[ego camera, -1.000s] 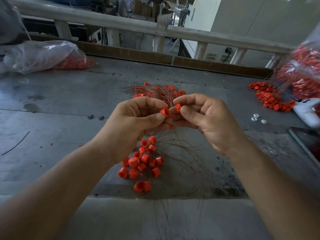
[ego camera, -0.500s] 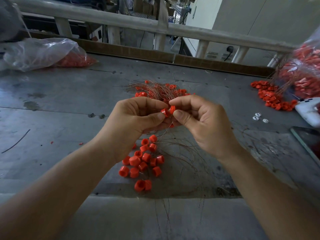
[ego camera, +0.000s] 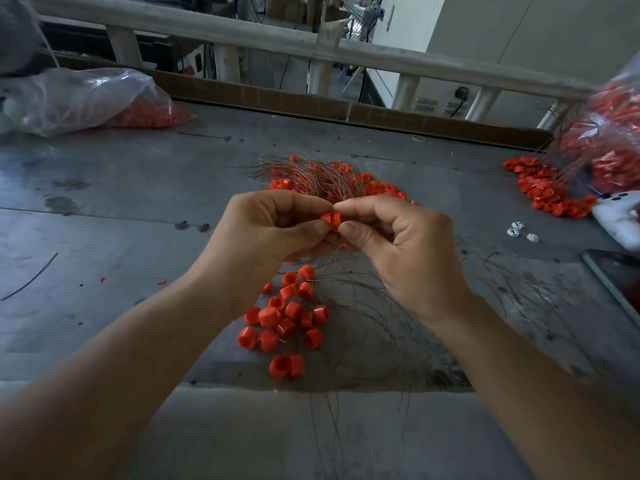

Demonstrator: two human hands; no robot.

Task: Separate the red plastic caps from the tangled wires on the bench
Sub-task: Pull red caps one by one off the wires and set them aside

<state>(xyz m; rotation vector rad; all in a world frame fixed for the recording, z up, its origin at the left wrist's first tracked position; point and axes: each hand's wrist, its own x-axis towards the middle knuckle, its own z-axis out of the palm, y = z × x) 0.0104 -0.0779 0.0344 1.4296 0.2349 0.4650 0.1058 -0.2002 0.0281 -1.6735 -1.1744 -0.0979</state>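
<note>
My left hand and my right hand meet above the middle of the bench, each pinching a red plastic cap between thumb and forefinger; the two caps touch. Thin wires hang down from under my fingers. Behind my hands lies a tangle of wires with red caps caught in it. Below my hands sits a pile of loose red caps on the grey bench, with loose wires spread to its right.
A clear bag with red caps lies at the far left. Another bag of caps and wires stands at the far right, with spilled caps before it. Small white pieces, a white device and a dark phone lie at the right.
My hands have drawn together, so the two caps that were slightly apart now touch. The view has shifted a little.
</note>
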